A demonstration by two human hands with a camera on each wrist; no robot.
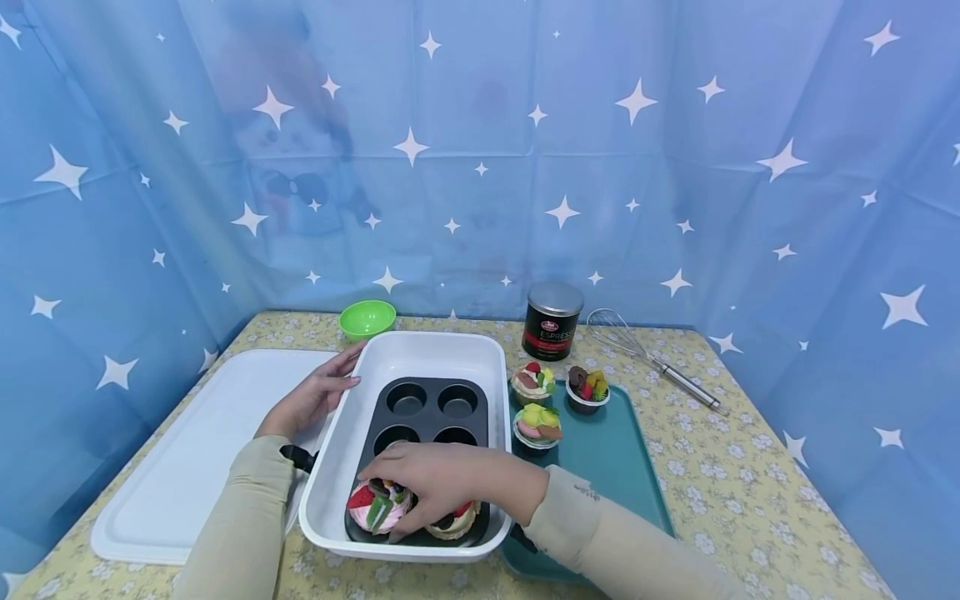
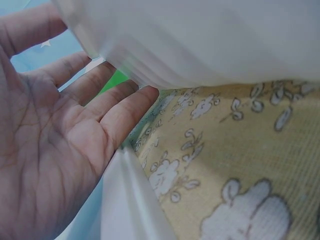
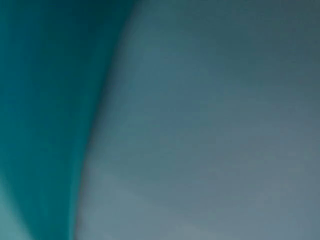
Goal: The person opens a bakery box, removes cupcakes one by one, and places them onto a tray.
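A white rectangular basin (image 1: 431,350) stands at the front of the table with a dark muffin tin (image 1: 431,411) inside it. Over the tin's near left cup, my right hand (image 1: 450,479) grips a toy cupcake (image 1: 372,510) with pink topping and a strawberry slice. Another cupcake (image 1: 459,527) sits in the near right cup, partly covered by that hand. My left hand (image 1: 318,396) rests against the basin's left side; in the left wrist view its fingers (image 2: 127,112) are nearly straight, tips at the basin's underside. The right wrist view is too blurred to show the hand.
Three cupcakes (image 1: 537,427) stand at the far end of a teal tray (image 1: 600,467) on the right. Behind are a coffee can (image 1: 552,321), a whisk (image 1: 652,358) and a green bowl (image 1: 367,320). A white lid-like board (image 1: 187,450) lies on the left.
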